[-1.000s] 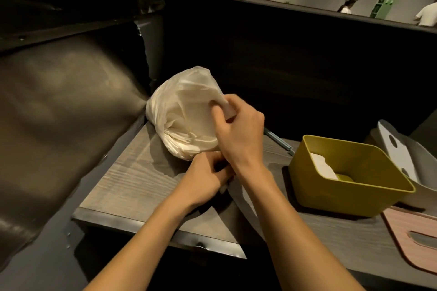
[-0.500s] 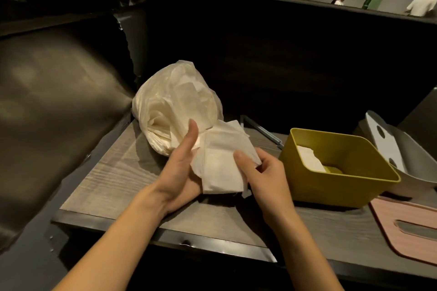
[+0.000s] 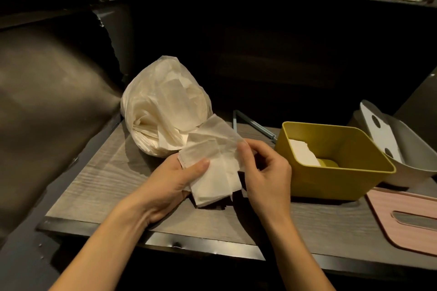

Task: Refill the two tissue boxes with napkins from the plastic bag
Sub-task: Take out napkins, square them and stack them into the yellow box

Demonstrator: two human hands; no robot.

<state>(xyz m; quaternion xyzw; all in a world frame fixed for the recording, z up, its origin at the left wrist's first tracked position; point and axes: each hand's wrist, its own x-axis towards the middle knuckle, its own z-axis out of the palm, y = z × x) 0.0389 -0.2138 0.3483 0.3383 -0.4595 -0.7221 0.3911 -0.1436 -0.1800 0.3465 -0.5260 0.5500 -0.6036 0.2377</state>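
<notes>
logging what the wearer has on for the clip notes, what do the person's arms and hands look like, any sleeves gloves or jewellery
Both forearms are bare as far as the frame shows, with no sleeve in view. The left hand and right hand wear no gloves, and no ring, watch or bracelet shows. Fingernails look short and unpainted.

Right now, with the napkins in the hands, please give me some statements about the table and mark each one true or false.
1. Both hands hold a bunch of napkins above the table. True: the left hand grips it from the left, and the right hand pinches its right edge.
2. The yellow box is completely empty. False: a white napkin lies inside it.
3. The plastic bag lies to the left of the yellow box. True.
4. The pink lid sits closed on the yellow box. False: it lies flat on the table, to the right of the box.
5. The grey box stands between the bag and the yellow box. False: it is on the far right, behind the yellow box.
</notes>
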